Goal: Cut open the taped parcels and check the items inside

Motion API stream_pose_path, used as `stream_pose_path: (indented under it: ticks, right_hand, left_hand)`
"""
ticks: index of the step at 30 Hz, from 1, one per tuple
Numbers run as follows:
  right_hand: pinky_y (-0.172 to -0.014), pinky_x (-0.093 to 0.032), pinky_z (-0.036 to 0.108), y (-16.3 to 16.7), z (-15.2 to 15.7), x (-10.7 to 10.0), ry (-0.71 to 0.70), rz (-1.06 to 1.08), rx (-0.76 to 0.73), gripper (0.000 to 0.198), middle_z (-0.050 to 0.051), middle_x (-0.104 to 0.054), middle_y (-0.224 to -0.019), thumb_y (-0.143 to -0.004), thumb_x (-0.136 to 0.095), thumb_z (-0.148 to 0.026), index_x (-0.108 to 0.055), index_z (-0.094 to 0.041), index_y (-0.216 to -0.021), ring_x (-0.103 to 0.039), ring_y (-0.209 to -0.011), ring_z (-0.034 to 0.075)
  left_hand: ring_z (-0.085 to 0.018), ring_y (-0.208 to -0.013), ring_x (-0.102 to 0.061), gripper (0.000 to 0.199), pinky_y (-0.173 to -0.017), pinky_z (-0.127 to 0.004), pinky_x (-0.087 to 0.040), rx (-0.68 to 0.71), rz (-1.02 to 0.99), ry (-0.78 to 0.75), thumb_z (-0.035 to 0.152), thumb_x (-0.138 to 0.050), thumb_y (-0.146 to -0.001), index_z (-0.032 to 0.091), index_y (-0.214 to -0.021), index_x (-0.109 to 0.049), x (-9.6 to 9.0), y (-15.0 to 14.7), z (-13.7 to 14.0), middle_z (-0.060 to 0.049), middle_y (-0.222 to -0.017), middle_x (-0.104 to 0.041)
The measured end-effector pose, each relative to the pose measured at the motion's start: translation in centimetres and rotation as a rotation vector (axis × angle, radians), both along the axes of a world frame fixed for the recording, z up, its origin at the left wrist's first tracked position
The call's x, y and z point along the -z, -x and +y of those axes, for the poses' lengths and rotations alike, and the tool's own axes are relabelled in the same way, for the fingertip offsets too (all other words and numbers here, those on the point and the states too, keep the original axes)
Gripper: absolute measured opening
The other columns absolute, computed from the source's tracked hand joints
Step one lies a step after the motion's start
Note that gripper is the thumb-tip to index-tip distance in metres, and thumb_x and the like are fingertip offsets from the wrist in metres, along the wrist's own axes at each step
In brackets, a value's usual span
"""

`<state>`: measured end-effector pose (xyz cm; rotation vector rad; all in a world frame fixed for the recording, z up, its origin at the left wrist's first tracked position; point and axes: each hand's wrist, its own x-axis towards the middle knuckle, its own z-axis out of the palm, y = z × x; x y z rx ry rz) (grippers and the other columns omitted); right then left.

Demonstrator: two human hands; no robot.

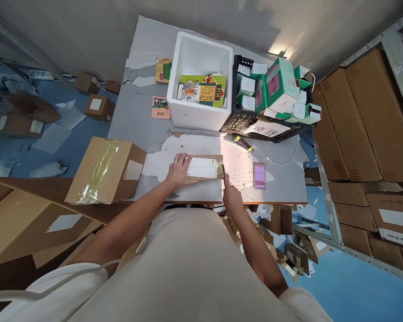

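A small, long cardboard box (205, 177) with a white label and clear tape over its right end lies near the table's front edge. My left hand (178, 171) grips its left end, thumb at the near side and fingers over the top. At the taped right end, my right hand (232, 195) is closed around a thin dark knife (224, 171), whose tip is against or very close to that end. Most of its handle is hidden by my fingers. A yellow and black box cutter (242, 143) lies farther back on the table.
Behind stand a white foam box (201, 109) with books and a black crate (243, 123) of green-and-white cartons. A large taped carton (102, 170) sits at the left edge. A blurred purple item (259, 175) and white cable (289, 160) lie right. Shelved boxes (378, 120) line the right side.
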<state>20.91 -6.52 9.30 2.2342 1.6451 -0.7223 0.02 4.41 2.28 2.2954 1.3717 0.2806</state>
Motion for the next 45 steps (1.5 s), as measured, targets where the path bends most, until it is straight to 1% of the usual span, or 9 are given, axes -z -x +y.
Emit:
stream_pose_path:
  ticks: [12,17,20,23,25,29,35,41,45]
  right_hand:
    - [-0.066,-0.038,0.028,-2.7,-2.7,-1.3,0.009,0.107,-0.059,0.066,0.011,-0.068,-0.090,-0.088,-0.041,-0.013,-0.019,-0.018,-0.150,-0.062,-0.079,0.022]
    - [-0.067,-0.046,0.031,-4.2,-2.8,1.3,-0.342,0.446,0.300,0.067,0.008,-0.067,-0.092,-0.090,-0.041,-0.035,-0.016,-0.019,-0.150,-0.064,-0.078,0.021]
    - [-0.065,-0.051,0.029,-4.4,-0.5,5.0,-0.478,0.797,0.583,0.057,0.010,-0.065,-0.103,-0.084,-0.046,-0.051,-0.042,-0.018,-0.131,-0.064,-0.082,0.018]
    - [-0.064,-0.051,0.028,-4.1,1.7,7.9,-0.454,0.995,0.720,0.046,0.008,-0.064,-0.100,-0.075,-0.053,-0.056,-0.050,-0.021,-0.104,-0.063,-0.079,0.016]
    - [-0.065,-0.052,0.029,-3.9,2.5,8.7,-0.421,1.084,0.758,0.045,0.006,-0.063,-0.096,-0.072,-0.057,-0.056,-0.048,-0.022,-0.100,-0.062,-0.077,0.015]
    - [-0.070,-0.052,0.031,-4.3,2.6,8.5,-0.425,1.170,0.735,0.045,0.007,-0.063,-0.102,-0.071,-0.058,-0.055,-0.044,-0.023,-0.100,-0.063,-0.086,0.016]
    - [-0.070,-0.051,0.031,-5.0,3.8,7.9,-0.417,1.116,0.603,0.042,0.010,-0.061,-0.115,-0.076,-0.053,-0.052,-0.046,-0.022,-0.104,-0.061,-0.090,0.017]
    - [-0.077,-0.047,0.032,-5.1,4.5,8.9,-0.435,0.967,0.490,0.034,0.006,-0.063,-0.099,-0.079,-0.052,-0.045,-0.052,-0.018,-0.100,-0.056,-0.085,0.016]
    - [-0.068,-0.048,0.029,-5.3,2.7,10.0,-0.449,1.036,0.586,0.035,0.006,-0.064,-0.103,-0.078,-0.052,-0.044,-0.050,-0.019,-0.104,-0.056,-0.075,0.013]
  left_hand:
    - [-0.040,-0.135,-0.025,0.106,-0.097,-0.053,-0.041,-0.016,-0.017,-0.012,0.062,-0.074,-0.054,0.017,-0.141,-0.033,0.3,0.0,0.1,-0.021,-0.142,-0.036]
    - [-0.044,-0.141,-0.012,0.119,-0.107,-0.059,-0.027,0.004,-0.151,-0.061,0.070,-0.073,-0.052,0.017,-0.146,-0.022,0.9,0.9,0.2,-0.023,-0.153,-0.018]
    - [-0.043,-0.143,-0.007,0.128,-0.109,-0.059,-0.025,-0.122,-0.255,-0.064,0.069,-0.073,-0.051,0.018,-0.149,-0.009,1.9,2.3,-1.0,-0.023,-0.156,-0.004]
    - [-0.036,-0.138,-0.029,0.125,-0.105,-0.053,-0.037,-0.320,-0.376,0.150,0.063,-0.075,-0.055,0.017,-0.149,-0.007,3.9,3.7,-3.2,-0.023,-0.154,-0.017]
    - [-0.030,-0.128,-0.047,0.102,-0.099,-0.047,-0.046,-0.414,-0.500,0.344,0.059,-0.069,-0.064,0.018,-0.146,-0.023,5.0,4.2,-4.5,-0.019,-0.145,-0.039]
    - [-0.024,-0.108,-0.062,0.064,-0.089,-0.039,-0.054,-0.568,-0.635,0.430,0.053,-0.057,-0.076,0.016,-0.128,-0.053,4.8,3.9,-5.0,-0.012,-0.120,-0.064]
    - [-0.023,-0.084,-0.066,0.047,-0.079,-0.035,-0.051,-0.619,-0.330,0.350,0.054,-0.047,-0.084,0.017,-0.099,-0.072,2.3,2.7,-2.4,-0.008,-0.090,-0.073]
    - [-0.024,-0.094,-0.065,0.053,-0.083,-0.036,-0.050,-0.501,-0.282,0.452,0.048,-0.044,-0.087,0.020,-0.131,-0.054,3.0,2.4,-1.5,-0.007,-0.115,-0.068]
    - [-0.028,-0.119,-0.054,0.085,-0.096,-0.039,-0.046,-0.424,-0.380,0.505,0.053,-0.064,-0.072,0.019,-0.144,-0.036,4.5,4.0,-3.5,-0.010,-0.135,-0.055]
